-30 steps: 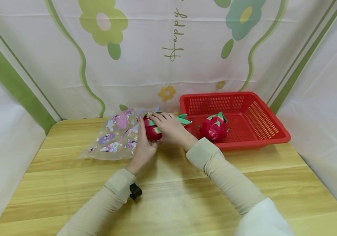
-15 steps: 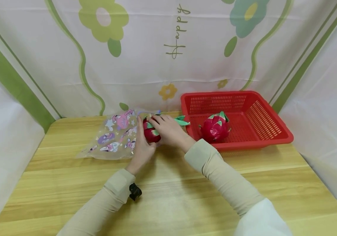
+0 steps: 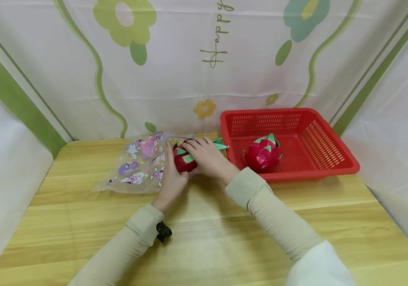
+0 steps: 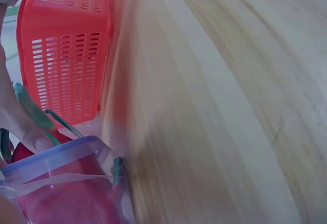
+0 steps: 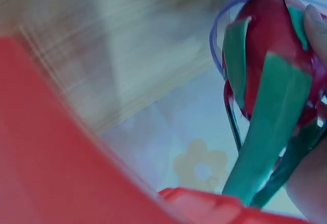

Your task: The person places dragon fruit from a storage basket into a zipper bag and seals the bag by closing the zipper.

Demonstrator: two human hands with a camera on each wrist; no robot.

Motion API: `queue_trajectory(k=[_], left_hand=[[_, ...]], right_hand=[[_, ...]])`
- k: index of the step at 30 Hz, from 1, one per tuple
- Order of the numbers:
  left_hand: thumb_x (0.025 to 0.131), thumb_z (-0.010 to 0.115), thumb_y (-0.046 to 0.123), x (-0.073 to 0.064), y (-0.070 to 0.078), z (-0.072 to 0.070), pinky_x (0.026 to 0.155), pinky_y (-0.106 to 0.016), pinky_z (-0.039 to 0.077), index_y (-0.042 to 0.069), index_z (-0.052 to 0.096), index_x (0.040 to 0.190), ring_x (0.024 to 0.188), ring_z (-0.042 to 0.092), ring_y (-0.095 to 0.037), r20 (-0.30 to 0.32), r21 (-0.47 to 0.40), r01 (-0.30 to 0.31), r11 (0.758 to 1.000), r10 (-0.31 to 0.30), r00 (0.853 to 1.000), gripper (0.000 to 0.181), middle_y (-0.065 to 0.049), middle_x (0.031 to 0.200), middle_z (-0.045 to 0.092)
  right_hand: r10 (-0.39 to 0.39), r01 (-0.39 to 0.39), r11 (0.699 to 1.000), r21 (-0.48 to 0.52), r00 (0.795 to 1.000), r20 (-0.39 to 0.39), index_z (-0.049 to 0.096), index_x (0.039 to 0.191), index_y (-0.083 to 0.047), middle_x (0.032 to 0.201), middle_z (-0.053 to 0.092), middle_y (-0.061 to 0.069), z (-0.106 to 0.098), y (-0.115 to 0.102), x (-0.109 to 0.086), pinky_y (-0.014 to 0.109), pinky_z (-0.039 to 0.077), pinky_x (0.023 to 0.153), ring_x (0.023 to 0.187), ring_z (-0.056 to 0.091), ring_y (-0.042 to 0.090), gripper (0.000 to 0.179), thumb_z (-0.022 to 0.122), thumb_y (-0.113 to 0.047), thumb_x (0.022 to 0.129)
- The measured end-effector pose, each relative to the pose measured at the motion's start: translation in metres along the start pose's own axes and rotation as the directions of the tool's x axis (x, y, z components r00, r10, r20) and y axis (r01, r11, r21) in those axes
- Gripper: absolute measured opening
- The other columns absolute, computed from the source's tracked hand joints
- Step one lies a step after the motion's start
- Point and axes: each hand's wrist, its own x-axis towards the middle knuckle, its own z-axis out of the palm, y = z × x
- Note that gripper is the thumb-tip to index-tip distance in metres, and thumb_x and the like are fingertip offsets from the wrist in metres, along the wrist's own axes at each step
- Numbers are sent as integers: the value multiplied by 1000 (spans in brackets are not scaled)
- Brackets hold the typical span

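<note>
A red dragon fruit (image 3: 183, 161) with green scales sits partly inside the mouth of a clear zip bag (image 3: 128, 180) printed with cartoon figures. My right hand (image 3: 209, 159) grips this fruit from above and the right. On the left side, my left hand (image 3: 173, 174) holds the bag's mouth around the fruit, thumb toward me; its grip is partly hidden. The left wrist view shows the bag's purple zip rim (image 4: 56, 157) across the fruit. Long green leaves (image 5: 273, 127) stick out of the bag toward the basket in the right wrist view.
A red plastic basket (image 3: 336, 171) stands at the back right of the wooden table (image 3: 204, 238), close to my right hand. Another dragon fruit (image 3: 262, 154) lies in its left part. Behind the table hangs a flowered white cloth (image 3: 175, 79).
The held dragon fruit has tilted and sunk slightly into the bag's mouth, with its leaves a little lower. Both hands have stayed almost in place. The head view has shifted slightly.
</note>
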Motion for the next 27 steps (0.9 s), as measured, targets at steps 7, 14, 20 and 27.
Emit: queue_trajectory(k=[7,14,20,27], left_hand=[[75,51,-13,1,1,0,117,-52,25,21,-10,154,150,3,-27,2,9,5,1000,-5,1000,105,-2,163,-9],[75,51,-13,1,2,0,117,-52,24,17,-8,154,150,4,-26,23,6,11,1000,-11,1000,103,-1,163,-8],[75,51,-13,0,3,-3,116,-51,27,16,-7,154,150,6,-26,30,6,-10,1000,9,999,102,-1,163,-7],[74,51,-12,-3,7,-5,113,-51,32,17,-9,154,150,8,-27,38,26,-32,999,31,999,104,-2,163,-7]], right_hand=[[74,-76,997,26,996,51,39,144,-7,141,48,15,-14,22,-9,46,35,112,131,43,34,99,84,-48,65],[98,-109,990,87,987,129,43,143,-15,140,53,8,-18,42,-15,45,46,103,128,48,29,87,82,-41,70],[34,-52,987,152,993,117,43,143,-13,137,56,9,-18,40,-16,42,49,100,123,52,31,81,81,-32,74],[36,-52,980,192,996,85,47,139,-12,135,58,6,-20,30,-20,40,49,100,122,53,28,76,83,-26,73]])
